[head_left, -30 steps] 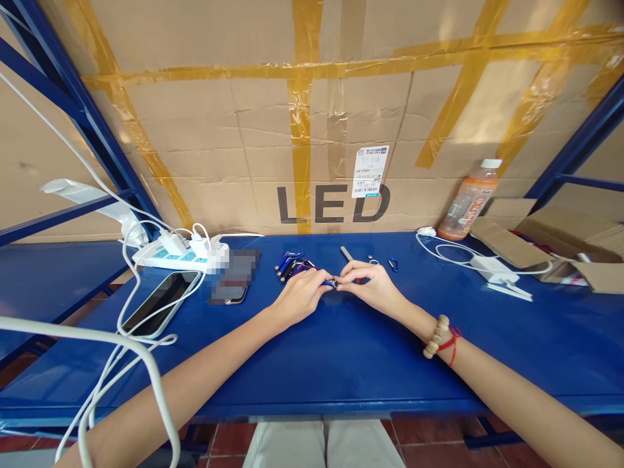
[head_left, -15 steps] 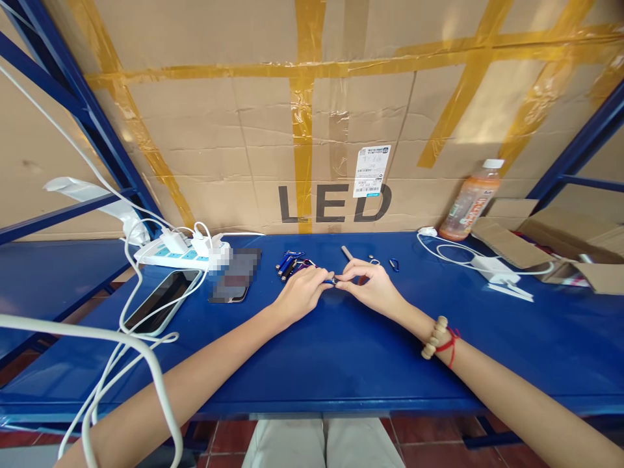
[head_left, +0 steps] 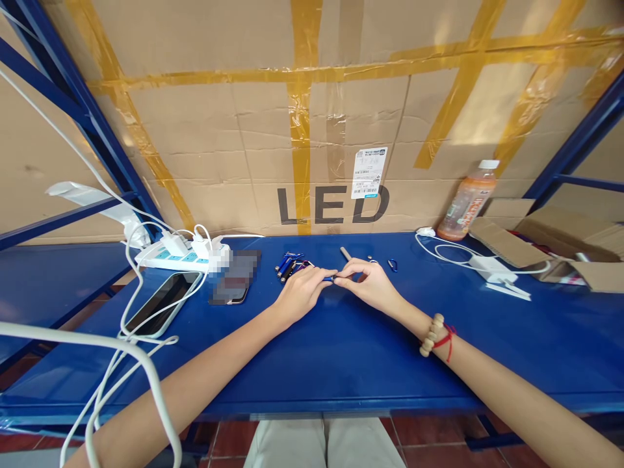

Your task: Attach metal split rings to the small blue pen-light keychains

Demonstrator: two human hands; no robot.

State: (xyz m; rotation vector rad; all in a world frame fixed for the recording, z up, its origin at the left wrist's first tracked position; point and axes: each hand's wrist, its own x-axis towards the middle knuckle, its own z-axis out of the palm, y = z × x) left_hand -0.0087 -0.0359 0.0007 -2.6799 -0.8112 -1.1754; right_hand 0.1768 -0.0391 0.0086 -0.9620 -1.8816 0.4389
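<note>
My left hand [head_left: 301, 292] is closed, with thumb and fingertips pinched on a small shiny blue tube [head_left: 329, 279] above the blue tabletop. My right hand [head_left: 371, 285] meets it from the right, its thumb and index finger pinched on the tube's dark end. Most of the tube is hidden by the fingers. Just beyond my left hand lies a pile of small blue, black and purple tubes [head_left: 288, 265] with clips. A pinkish-grey stick [head_left: 345, 253] lies behind my right hand. Near that hand are a small ring [head_left: 372, 260] and a blue carabiner clip [head_left: 392, 264].
On the left are a power strip [head_left: 170, 255] with white cables, a phone [head_left: 163, 305] and a dark, partly blurred phone [head_left: 236, 278]. On the right stand a bottle [head_left: 465, 205], a white adapter [head_left: 493, 269] and an open carton [head_left: 575, 244]. A large cardboard box [head_left: 205, 143] backs the table.
Both hands stay together around the blue tube. My right fingers have shifted slightly on its end, and the ring behind them is now more covered. The camera view has moved slightly.
</note>
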